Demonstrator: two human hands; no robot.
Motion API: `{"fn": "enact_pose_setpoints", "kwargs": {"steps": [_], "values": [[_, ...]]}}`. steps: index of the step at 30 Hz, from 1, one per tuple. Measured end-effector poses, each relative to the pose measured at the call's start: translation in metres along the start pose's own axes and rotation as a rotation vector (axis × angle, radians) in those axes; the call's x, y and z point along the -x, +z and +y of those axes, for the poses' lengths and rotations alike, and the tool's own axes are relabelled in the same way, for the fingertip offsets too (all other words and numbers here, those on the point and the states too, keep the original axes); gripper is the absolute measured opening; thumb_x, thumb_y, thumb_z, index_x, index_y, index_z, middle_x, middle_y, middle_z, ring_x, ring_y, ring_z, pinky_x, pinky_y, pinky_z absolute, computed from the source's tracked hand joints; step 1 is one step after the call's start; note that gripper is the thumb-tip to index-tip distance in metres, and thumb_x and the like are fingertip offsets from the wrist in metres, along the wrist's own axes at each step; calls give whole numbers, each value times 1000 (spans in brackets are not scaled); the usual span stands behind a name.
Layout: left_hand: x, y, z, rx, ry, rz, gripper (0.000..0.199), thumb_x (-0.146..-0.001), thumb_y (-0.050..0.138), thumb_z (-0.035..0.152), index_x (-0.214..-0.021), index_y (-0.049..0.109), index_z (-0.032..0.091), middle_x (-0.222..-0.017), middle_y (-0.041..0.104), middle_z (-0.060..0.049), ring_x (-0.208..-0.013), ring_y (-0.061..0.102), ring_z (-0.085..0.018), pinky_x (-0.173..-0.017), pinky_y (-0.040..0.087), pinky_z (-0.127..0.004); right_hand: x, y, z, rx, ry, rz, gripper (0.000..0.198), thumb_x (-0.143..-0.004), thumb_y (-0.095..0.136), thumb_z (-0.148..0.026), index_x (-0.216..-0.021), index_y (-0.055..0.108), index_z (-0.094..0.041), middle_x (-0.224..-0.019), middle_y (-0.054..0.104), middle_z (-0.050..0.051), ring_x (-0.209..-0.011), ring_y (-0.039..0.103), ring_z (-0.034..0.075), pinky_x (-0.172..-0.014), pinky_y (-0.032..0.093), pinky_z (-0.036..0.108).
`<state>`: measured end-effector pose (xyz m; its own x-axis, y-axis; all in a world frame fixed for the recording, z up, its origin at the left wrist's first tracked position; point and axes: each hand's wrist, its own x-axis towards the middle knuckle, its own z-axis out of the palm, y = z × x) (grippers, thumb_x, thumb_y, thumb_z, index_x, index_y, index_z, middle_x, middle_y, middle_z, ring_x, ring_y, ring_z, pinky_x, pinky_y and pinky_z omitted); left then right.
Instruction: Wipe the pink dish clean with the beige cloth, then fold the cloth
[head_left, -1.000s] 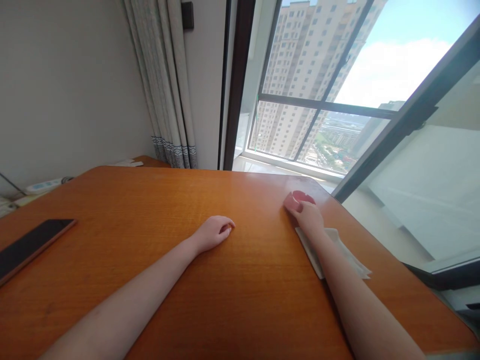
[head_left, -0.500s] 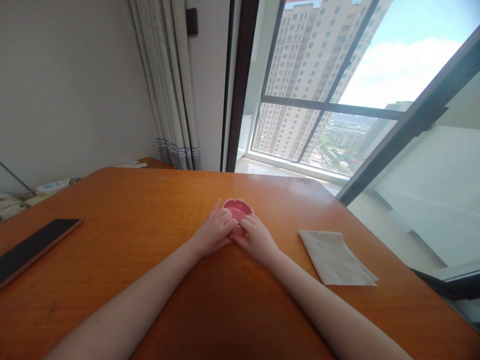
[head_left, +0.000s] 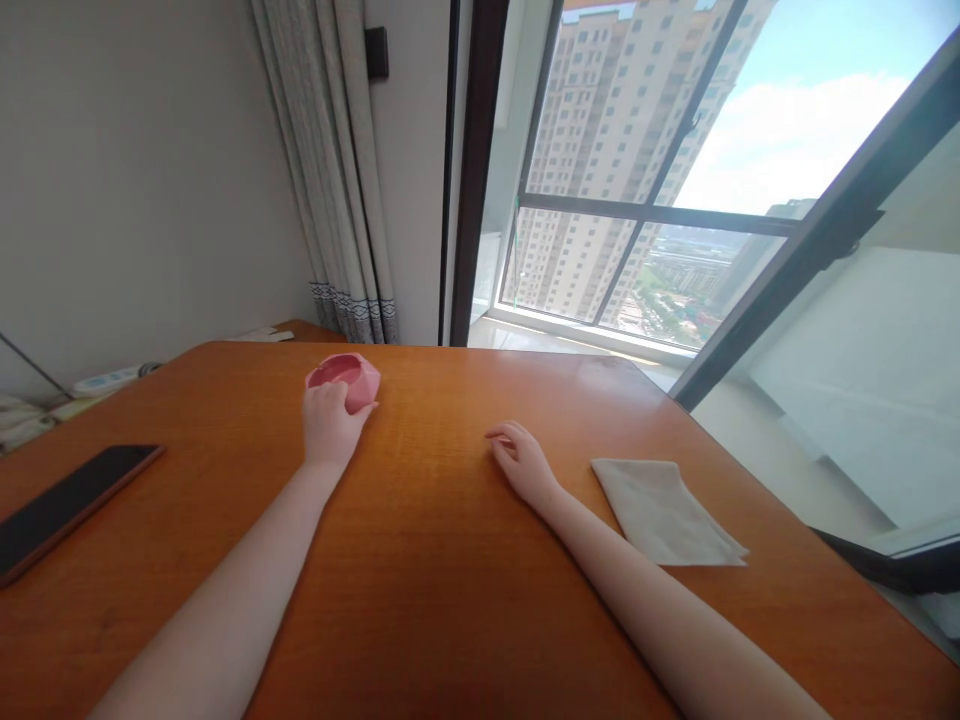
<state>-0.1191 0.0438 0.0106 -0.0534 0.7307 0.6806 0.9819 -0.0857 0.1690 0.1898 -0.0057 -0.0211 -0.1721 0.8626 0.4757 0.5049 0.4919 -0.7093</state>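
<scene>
On the table (head_left: 427, 590), left to right: 1 phone (head_left: 75, 510) at the left edge, 1 bowl (head_left: 367, 380) near the back edge with the left hand (head_left: 330, 425) at its near side, right hand (head_left: 523, 468) right of centre, 1 cloth (head_left: 664, 512) beyond it. Curtain (head_left: 337, 180) sits behind the table, left of the window (head_left: 645, 211).

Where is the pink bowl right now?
In the head view, the pink bowl is left of centre, held by the left hand near the far edge of the table, below the curtain.
</scene>
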Motion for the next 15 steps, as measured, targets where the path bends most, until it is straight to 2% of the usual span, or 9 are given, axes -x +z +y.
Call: {"fn": "enact_pose_setpoints", "kwargs": {"steps": [3,6,12,15], "values": [[2,3,-14,-144,-43,-134,37,-73,60,48,-89,55,15,-87,58,-11,-86,50,-29,-82,38,-41,0,-3,-9,17,-65,-18,18,-83,43,-16,-85,61,-20,-88,61,4,-87,58,15,-81,49,30],[6,2,-16,-228,-48,-222,39,-74,59,47,-94,56,14,-94,59,-13,-92,49,-31,-83,37,-41,0,-9,-16,49,-88,-29,17,-84,43,-16,-85,60,-20,-87,62,4,-86,58,16,-81,48,30],[7,0,-17,-272,-79,-297,39,-77,55,45,-101,57,15,-100,60,-14,-97,50,-33,-85,36,-43,1,-18,-27,137,-176,-55,20,-86,41,-16,-91,60,-21,-90,62,5,-87,59,17,-81,46,30],[6,0,-18,-261,-93,-311,40,-77,54,45,-102,57,14,-102,60,-15,-98,50,-33,-86,36,-44,-1,-27,-32,254,-212,-67,21,-86,40,-17,-92,60,-21,-91,63,6,-87,59,17,-81,46,29]]}}
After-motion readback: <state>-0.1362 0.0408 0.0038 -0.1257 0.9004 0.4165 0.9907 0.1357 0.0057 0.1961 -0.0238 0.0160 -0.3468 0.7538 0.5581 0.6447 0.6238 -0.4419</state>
